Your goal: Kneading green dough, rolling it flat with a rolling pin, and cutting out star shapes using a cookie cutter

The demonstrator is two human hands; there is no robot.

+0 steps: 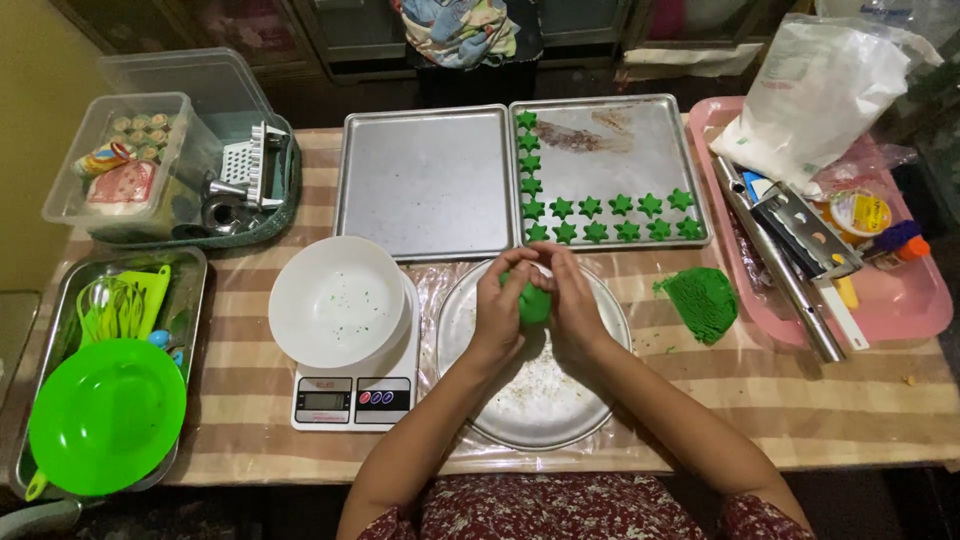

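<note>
Green dough ball (534, 303) sat pinched between both hands above round metal plate (540, 400). Left hand (500, 312) fingers curled on its left side; right hand (572, 300) fingers closed over top and right. Green star cookies (605, 220) lined baking tray (640, 150) beyond.

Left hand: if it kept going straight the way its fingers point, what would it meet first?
The left hand points up and away, already touching the green dough ball. Past that, it would probably meet the near rim of the baking tray holding the green star cookies, though depth is hard to judge.
</note>
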